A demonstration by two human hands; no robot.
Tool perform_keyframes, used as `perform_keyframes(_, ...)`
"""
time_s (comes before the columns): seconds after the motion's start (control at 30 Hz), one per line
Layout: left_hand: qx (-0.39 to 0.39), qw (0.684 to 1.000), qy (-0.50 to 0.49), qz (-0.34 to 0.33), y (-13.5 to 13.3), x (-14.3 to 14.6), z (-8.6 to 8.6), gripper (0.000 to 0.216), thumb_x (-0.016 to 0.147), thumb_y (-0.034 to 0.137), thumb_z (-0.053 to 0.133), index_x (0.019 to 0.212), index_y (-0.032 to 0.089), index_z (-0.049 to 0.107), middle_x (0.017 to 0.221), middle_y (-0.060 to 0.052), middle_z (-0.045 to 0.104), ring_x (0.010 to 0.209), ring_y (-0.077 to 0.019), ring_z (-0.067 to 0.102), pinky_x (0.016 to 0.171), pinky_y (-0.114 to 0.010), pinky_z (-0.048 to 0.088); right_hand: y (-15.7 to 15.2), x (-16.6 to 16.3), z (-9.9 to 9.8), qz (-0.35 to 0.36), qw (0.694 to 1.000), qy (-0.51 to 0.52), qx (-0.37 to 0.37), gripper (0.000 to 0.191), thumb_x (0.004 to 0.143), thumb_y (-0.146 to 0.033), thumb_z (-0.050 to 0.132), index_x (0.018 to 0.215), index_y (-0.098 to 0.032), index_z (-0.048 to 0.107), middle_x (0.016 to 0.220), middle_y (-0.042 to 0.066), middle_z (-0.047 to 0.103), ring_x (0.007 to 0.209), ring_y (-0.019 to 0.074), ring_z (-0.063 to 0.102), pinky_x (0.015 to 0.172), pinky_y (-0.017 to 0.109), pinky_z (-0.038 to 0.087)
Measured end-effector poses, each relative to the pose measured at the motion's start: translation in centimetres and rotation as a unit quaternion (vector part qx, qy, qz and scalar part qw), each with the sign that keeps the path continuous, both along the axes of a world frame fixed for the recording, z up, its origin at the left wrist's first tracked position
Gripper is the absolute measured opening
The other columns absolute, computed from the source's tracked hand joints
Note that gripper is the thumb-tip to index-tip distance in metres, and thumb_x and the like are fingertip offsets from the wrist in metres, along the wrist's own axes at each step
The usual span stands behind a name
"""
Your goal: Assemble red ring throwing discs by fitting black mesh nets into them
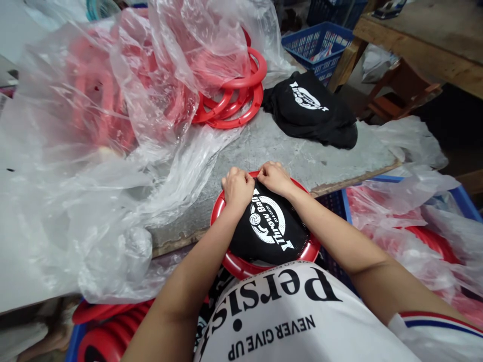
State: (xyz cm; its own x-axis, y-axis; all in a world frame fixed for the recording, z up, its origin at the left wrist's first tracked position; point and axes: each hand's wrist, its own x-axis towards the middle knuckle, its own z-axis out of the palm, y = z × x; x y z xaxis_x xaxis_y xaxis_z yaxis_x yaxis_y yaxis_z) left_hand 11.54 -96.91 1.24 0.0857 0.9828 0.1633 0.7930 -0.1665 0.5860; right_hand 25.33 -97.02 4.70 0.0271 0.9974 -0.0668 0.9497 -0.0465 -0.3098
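In front of my body a red plastic ring (311, 250) rests against the table edge, with a black fabric piece (241, 242) stretched across it. White "Throw Ball" lettering is printed on the fabric. My left hand (238, 187) is closed at the far rim, its curled fingers gripping the fabric edge. Close beside it, my right hand (276, 177) pinches the same edge against the rim. Fingertips of both hands are partly hidden. Along the near rim, a narrow gap shows between fabric and ring.
Clear plastic bags (151, 60) cover many red rings (241, 118) at the back left of the grey table (241, 151). A stack of black printed fabric pieces (313, 118) lies back right. Blue crates (349, 201) with bagged red rings stand at right; more red rings (109, 332) sit lower left.
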Motion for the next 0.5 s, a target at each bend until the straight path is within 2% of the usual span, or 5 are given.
perform_keyframes(0.3,0.003,1.000,-0.002,-0.001,0.1,-0.1,0.0,0.021,0.094,0.024,0.053,0.086,0.021,0.072,0.112,-0.011,0.068,0.115,-0.0300,0.059,0.101,-0.045,0.044,0.4,0.3,-0.8,0.003,1.000,0.007,0.019,0.025,0.096,-0.023,0.047,0.096,-0.016,0.071,0.114,0.014,0.071,0.107,0.0255,0.062,0.100,0.037,0.046)
perform_keyframes(0.4,0.006,1.000,-0.014,0.005,0.1,-0.2,-0.1,0.020,0.094,0.026,0.054,0.088,0.022,0.073,0.113,-0.011,0.067,0.116,-0.0305,0.059,0.103,-0.046,0.044,0.6,0.7,-1.0,0.013,0.998,0.054,0.025,0.020,0.093,-0.019,0.051,0.095,-0.017,0.071,0.112,0.011,0.072,0.107,0.0240,0.062,0.103,0.037,0.045)
perform_keyframes(0.5,0.009,0.999,-0.041,0.012,0.1,-0.4,-0.3,0.022,0.095,0.025,0.053,0.094,0.022,0.074,0.114,-0.011,0.067,0.117,-0.0292,0.060,0.106,-0.044,0.045,0.9,1.4,-1.6,0.015,0.989,0.143,0.037,0.026,0.089,-0.012,0.050,0.103,-0.018,0.071,0.112,0.007,0.073,0.106,0.0202,0.063,0.100,0.034,0.046)
